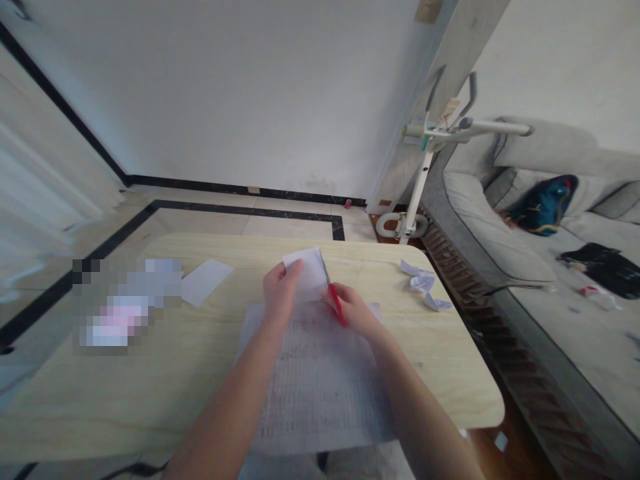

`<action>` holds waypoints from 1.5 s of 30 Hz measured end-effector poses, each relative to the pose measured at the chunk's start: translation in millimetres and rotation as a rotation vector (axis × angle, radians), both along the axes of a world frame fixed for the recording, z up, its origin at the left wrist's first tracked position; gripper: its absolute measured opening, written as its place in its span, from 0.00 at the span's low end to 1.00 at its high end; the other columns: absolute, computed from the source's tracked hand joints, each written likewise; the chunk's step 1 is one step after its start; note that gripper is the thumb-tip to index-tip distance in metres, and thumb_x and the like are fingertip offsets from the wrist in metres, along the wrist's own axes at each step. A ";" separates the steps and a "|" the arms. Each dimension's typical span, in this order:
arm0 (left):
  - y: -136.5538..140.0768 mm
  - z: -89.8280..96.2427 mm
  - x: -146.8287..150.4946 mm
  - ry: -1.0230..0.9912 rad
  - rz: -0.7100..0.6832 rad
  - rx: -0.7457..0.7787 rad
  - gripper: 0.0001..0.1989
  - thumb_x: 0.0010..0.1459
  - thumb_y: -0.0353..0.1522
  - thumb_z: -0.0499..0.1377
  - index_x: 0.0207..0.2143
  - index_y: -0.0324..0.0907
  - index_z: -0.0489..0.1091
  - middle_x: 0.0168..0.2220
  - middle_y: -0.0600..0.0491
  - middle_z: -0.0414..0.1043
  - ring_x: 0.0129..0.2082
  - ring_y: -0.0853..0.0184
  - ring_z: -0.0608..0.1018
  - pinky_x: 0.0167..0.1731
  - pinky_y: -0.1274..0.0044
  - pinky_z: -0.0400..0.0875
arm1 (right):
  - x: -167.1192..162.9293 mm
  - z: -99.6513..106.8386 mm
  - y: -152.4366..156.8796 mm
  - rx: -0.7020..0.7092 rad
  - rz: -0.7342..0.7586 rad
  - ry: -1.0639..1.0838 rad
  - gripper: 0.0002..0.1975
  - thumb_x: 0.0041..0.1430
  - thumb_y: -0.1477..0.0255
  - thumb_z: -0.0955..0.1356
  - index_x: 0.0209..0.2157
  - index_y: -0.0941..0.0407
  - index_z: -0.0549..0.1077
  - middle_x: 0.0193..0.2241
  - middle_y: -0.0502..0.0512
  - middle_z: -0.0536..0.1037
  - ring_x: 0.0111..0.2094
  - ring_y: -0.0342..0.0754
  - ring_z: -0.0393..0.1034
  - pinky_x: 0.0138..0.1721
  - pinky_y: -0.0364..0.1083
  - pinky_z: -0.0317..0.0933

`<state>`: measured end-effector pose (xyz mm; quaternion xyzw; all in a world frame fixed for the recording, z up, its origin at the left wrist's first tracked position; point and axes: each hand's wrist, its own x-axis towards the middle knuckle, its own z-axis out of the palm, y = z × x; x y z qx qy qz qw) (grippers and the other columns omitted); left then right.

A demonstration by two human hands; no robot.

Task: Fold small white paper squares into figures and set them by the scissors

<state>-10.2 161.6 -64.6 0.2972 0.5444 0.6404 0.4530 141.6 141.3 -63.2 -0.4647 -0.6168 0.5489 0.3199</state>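
Observation:
My left hand [281,287] pinches a small white sheet of paper [311,277] by its left side, thumb on top. At the sheet's right edge my right hand [353,307] is closed around red-handled scissors [337,305]. The blades point up and away along that edge; whether they are cutting into the paper I cannot tell. Beneath both hands a large sheet covered in faint print or writing [320,373] lies over the near middle of the table.
On the pale wooden table [450,367], another white paper piece [207,280] lies left and several folded paper scraps [423,283] lie right. A pixelated patch hides things at far left. A grey sofa [520,253] and a white exercise frame [417,180] stand beyond the right side.

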 end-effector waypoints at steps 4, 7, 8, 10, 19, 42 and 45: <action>0.9 -3.1 -1.0 0.021 -0.007 0.010 0.18 0.43 0.42 0.64 0.30 0.34 0.75 0.22 0.53 0.72 0.21 0.68 0.72 0.22 0.79 0.64 | -0.2 -1.9 0.0 0.000 0.013 -0.012 0.20 0.58 0.54 0.62 0.27 0.57 0.67 0.20 0.47 0.64 0.21 0.41 0.56 0.23 0.41 0.52; 0.1 -2.4 -1.3 0.089 -0.007 0.005 0.18 0.44 0.42 0.63 0.29 0.35 0.75 0.21 0.54 0.71 0.21 0.68 0.72 0.21 0.80 0.63 | -0.2 -3.1 0.3 -0.001 0.003 -0.013 0.20 0.58 0.54 0.62 0.27 0.57 0.67 0.20 0.47 0.65 0.22 0.41 0.57 0.23 0.41 0.52; -0.4 -1.4 -1.2 0.111 -0.005 0.002 0.17 0.44 0.42 0.63 0.29 0.35 0.75 0.21 0.54 0.71 0.21 0.68 0.71 0.21 0.80 0.63 | -0.1 -3.4 0.6 -0.003 -0.002 -0.009 0.20 0.58 0.53 0.62 0.27 0.57 0.67 0.20 0.47 0.65 0.22 0.41 0.57 0.23 0.41 0.52; -1.2 0.9 -0.7 0.136 -0.006 0.000 0.17 0.44 0.41 0.63 0.29 0.35 0.76 0.21 0.54 0.71 0.22 0.68 0.72 0.21 0.80 0.63 | 0.3 -4.2 1.4 -0.009 -0.005 0.005 0.21 0.58 0.53 0.62 0.28 0.57 0.67 0.20 0.47 0.65 0.21 0.41 0.57 0.23 0.41 0.52; -2.7 3.8 1.3 0.091 -0.038 -0.007 0.16 0.45 0.40 0.63 0.30 0.35 0.76 0.22 0.53 0.72 0.21 0.68 0.72 0.21 0.80 0.65 | 1.3 -6.7 3.0 -0.003 -0.010 0.005 0.21 0.59 0.53 0.62 0.26 0.57 0.66 0.19 0.47 0.64 0.21 0.41 0.56 0.22 0.41 0.50; -1.4 -0.3 0.1 0.115 -0.044 -0.014 0.17 0.45 0.41 0.63 0.30 0.35 0.76 0.22 0.53 0.72 0.21 0.68 0.72 0.21 0.79 0.64 | -0.1 -2.3 2.5 -0.034 -0.001 0.023 0.20 0.58 0.54 0.63 0.26 0.57 0.67 0.19 0.47 0.63 0.20 0.40 0.55 0.21 0.41 0.50; -1.6 -0.2 -0.3 0.129 -0.037 -0.013 0.16 0.45 0.41 0.63 0.29 0.35 0.76 0.21 0.54 0.71 0.20 0.69 0.71 0.20 0.80 0.63 | 0.3 -1.0 1.6 -0.032 0.003 0.032 0.20 0.58 0.53 0.63 0.26 0.57 0.66 0.18 0.46 0.63 0.20 0.40 0.55 0.22 0.41 0.50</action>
